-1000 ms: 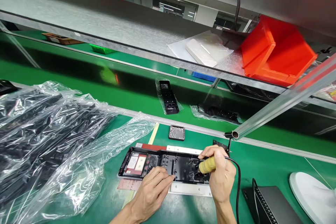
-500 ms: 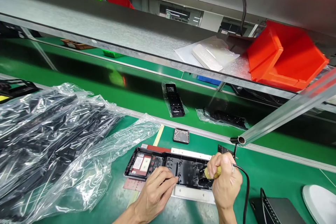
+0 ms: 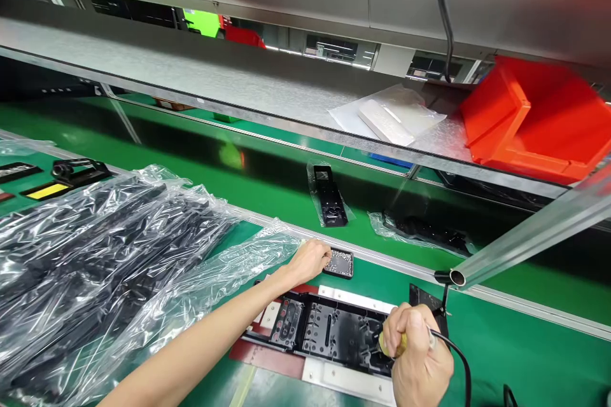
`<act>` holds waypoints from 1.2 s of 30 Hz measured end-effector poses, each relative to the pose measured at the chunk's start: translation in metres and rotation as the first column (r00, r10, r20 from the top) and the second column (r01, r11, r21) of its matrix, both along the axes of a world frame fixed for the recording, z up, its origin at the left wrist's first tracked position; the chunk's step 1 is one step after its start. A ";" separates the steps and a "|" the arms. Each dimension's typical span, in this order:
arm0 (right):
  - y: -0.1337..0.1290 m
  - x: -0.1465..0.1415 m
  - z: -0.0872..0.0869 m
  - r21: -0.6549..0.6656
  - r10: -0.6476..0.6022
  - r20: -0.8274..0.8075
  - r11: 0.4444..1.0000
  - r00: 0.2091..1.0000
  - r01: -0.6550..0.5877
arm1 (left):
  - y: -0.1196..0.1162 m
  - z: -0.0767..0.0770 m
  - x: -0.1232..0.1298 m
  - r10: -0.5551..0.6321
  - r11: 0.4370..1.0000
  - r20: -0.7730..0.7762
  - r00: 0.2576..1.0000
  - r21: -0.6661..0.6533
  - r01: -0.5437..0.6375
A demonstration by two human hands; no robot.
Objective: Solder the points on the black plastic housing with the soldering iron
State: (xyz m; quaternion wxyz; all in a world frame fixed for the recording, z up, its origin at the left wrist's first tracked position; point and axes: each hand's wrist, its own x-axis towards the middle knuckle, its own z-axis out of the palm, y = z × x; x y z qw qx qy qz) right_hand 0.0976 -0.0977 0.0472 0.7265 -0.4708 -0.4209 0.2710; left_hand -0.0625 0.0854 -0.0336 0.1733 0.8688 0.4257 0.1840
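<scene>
My left hand (image 3: 309, 261) is at the left edge of a small black tray (image 3: 352, 270) of tiny silvery metal parts (image 3: 340, 259). Its fingers are bent together; whatever they pinch is too small to make out. In my closed right hand (image 3: 420, 350) is a corded tool that looks like a soldering iron (image 3: 399, 344), with a yellow handle. Its tip end points at the right part of a long black plastic housing (image 3: 346, 336), where my hand hides the contact. My left forearm covers part of the housing's left end.
Clear plastic bags of black parts (image 3: 119, 267) fill the left of the bench. Bagged black pieces (image 3: 330, 197) lie behind the tray. White fixture strips (image 3: 341, 376) flank the housing. A slanted metal tube (image 3: 525, 222) and a shelf with a red bin (image 3: 539, 121) stand at right.
My left hand has gone from the housing up to the small tray. My right hand keeps the soldering iron over the housing's right part. The view has shifted a little.
</scene>
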 end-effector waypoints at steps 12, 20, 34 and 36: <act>0.002 0.000 0.001 0.007 -0.010 -0.026 1.000 1.000 0.010 | 0.023 -0.027 0.020 -0.082 0.995 -0.146 0.986 0.052 0.090; 0.001 -0.001 0.004 0.019 -0.010 -0.055 1.000 0.998 0.011 | 0.009 0.000 0.020 -0.051 0.998 0.026 0.998 -0.034 0.052; -0.004 0.003 -0.001 0.085 -0.029 -0.052 0.996 0.998 0.034 | -0.081 0.011 0.046 -0.412 0.876 0.293 0.863 -0.133 0.464; -0.004 0.003 -0.002 0.081 -0.035 -0.061 0.996 0.998 0.040 | -0.081 0.006 0.050 -0.474 0.852 0.286 0.833 -0.089 0.515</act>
